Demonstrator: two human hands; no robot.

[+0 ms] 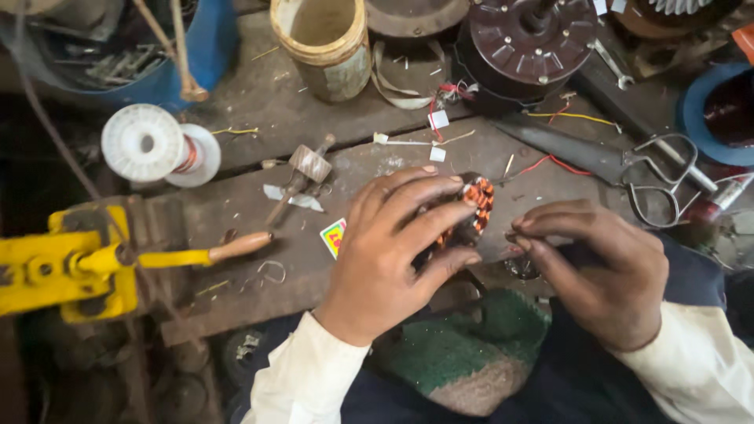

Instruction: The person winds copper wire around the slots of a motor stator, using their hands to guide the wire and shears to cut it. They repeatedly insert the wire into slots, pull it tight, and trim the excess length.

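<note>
Where the left hand wraps its grip, fingers curled and pressed around a small motor winding of copper-orange coils on a dark core. Sits mostly hidden under those fingers, only the upper right end poking out past the fingertips. Held just above the near edge of the surface, over the lap.

Just beside it, right hand, thumb and forefinger pinched together at the tips close to the winding's lower right side; cannot tell what is pinched, too small and dark. Hands near each other but not touching. Cream sleeves on both wrists, dark clothing below, a green and tan woven cloth on the lap under the hands.

Further out on the worn wooden surface: a small bright printed card just left of the left hand, a small wooden-handled hammer above that, scraps of white paper around. Far left, a yellow hand-cranked winder with a wooden knob on its handle, and a white plastic spool behind it. At the back, a tan cylindrical container, open-topped, and a dark round motor part. To the right, large black scissors lying flat, with thin red and yellow wires nearby.
</note>
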